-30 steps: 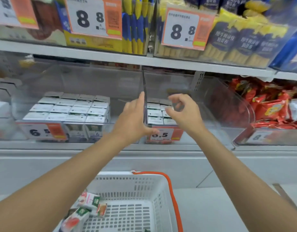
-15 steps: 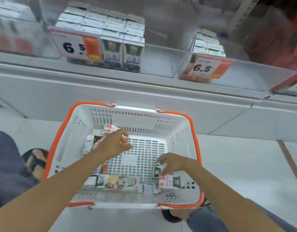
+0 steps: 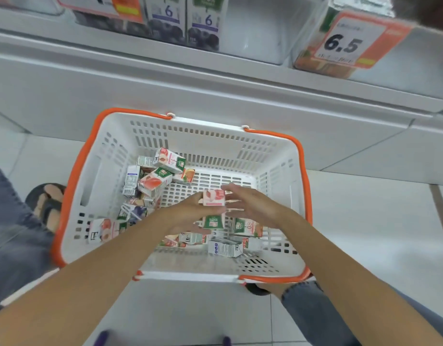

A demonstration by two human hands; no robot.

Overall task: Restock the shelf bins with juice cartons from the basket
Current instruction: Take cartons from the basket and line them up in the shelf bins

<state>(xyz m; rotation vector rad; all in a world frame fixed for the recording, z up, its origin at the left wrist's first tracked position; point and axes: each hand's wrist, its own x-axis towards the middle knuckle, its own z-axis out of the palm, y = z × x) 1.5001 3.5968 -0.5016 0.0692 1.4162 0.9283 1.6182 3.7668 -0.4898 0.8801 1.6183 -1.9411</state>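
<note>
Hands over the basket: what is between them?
A pink-and-white juice carton, gripped by the left hand; the right hand open beside it. Head view.

Head camera (wide-angle) looks steeply down, close over basket [image 3: 215,146], shelf [image 3: 165,78] along top.

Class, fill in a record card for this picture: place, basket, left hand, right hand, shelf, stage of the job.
place: shop floor below a shelf
basket: white basket, orange rim, on the floor, loose cartons inside
left: left hand grips one carton over the basket
right: right hand fingers straight, beside that carton; contact unclear
shelf: clear bins, 6.5 tag
stage: carton picked, not yet shelved
</note>
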